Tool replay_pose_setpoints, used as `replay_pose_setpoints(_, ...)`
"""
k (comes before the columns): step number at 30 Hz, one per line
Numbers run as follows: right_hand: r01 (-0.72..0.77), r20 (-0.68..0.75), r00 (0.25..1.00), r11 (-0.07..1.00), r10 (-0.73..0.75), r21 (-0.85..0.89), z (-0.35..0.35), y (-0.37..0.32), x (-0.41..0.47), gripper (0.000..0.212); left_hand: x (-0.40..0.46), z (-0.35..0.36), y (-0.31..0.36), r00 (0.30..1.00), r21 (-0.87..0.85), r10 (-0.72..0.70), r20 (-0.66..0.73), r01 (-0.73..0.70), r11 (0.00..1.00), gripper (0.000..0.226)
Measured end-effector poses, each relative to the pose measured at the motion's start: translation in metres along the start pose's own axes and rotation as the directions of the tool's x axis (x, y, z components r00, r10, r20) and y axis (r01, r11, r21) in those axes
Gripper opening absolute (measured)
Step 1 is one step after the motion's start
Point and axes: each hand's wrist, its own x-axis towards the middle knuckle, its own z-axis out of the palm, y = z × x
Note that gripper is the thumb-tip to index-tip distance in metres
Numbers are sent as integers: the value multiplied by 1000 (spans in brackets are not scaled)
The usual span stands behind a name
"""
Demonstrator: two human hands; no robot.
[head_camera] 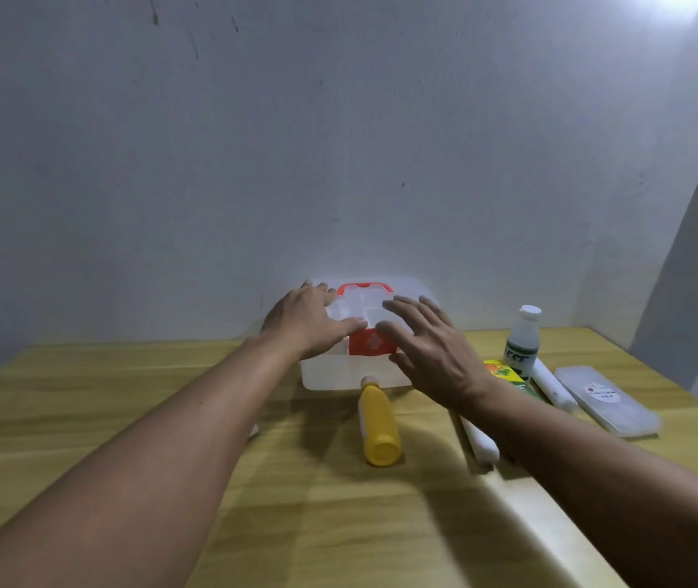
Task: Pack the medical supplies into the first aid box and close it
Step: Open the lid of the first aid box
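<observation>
A translucent white first aid box (330, 375) with a red handle (365, 287) and a red front latch (370, 342) stands at the back of the wooden table, its lid down. My left hand (307, 318) lies flat on the lid's left side, fingers spread. Just above the lid's right front hovers my right hand (432, 345), fingers apart and holding nothing. A yellow bottle (379, 422) lies on its side in front of the box. To the right are a clear bottle with a white cap (523, 339), a yellow-green carton (506, 373), two white rolls (553, 386) (481, 439) and a flat translucent case (608, 396).
The wooden table (296, 502) ends at the pale wall behind the box. A small white object (252, 430) peeks out beside my left forearm. A grey panel (695, 248) stands at the far right.
</observation>
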Motion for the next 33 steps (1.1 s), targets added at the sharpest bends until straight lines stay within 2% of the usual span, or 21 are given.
replay_pose_setpoints(3, 84, -40, 995, 995, -86, -49, 2, 4, -2, 60, -1, -1, 1, 1000, -8, -12, 1, 12, 1000, 82)
replay_pose_setpoints(6, 157, -100, 981, 983, -166, -90, 2, 10, -2, 43, 0, -6, 4, 1000, -3, -19, 19, 19, 1000, 84)
replay_pose_setpoints(10, 233, -81, 966, 961, -246, -146, 3, 18, 2, 24, 2, -4, 4, 999, 8, -18, 31, 18, 1000, 84)
replay_pose_setpoints(15, 333, -92, 931, 926, -353, -179, -3, 20, 5, 26, 3, -4, 3, 998, 56, 12, 59, -15, 998, 79)
replay_pose_setpoints(18, 314, -40, 946, 938, -322, -145, -14, 18, 10, 26, 8, -10, 2, 989, -41, -2, 150, 9, 999, 73)
replay_pose_setpoints(20, 257, -11, 966, 964, -258, -71, -23, 16, 12, 27, 6, -16, 0, 990, -215, -27, 141, 57, 975, 76)
replay_pose_setpoints(22, 174, -20, 985, 985, -173, 22, -31, 13, 13, 17, 1, -16, -2, 992, -469, -98, 84, 126, 874, 80)
replay_pose_setpoints(23, 129, -33, 991, 990, -127, 61, -35, 11, 13, 13, 0, -13, -5, 986, -586, -147, 84, 168, 792, 84)
replay_pose_setpoints(25, 52, -45, 998, 989, -46, 137, -42, 6, 17, 14, 5, -2, -20, 968, -787, -215, 133, 235, 570, 107)
replay_pose_setpoints(26, 19, -38, 999, 985, -13, 170, -44, 4, 19, 18, 10, 7, -30, 959, -837, -229, 169, 263, 481, 115)
replay_pose_setpoints(27, -12, -24, 1000, 980, 17, 197, -46, 3, 20, 20, 12, 14, -36, 959, -864, -231, 167, 255, 434, 119)
replay_pose_setpoints(30, -124, 23, 992, 951, 123, 283, -55, 3, 28, 24, -10, 2, -22, 959, -902, -250, 131, 220, 372, 110)
replay_pose_setpoints(33, -209, 8, 976, 916, 219, 343, -65, 11, 47, 25, -20, -1, -11, 968, -901, -238, 84, 176, 396, 84)
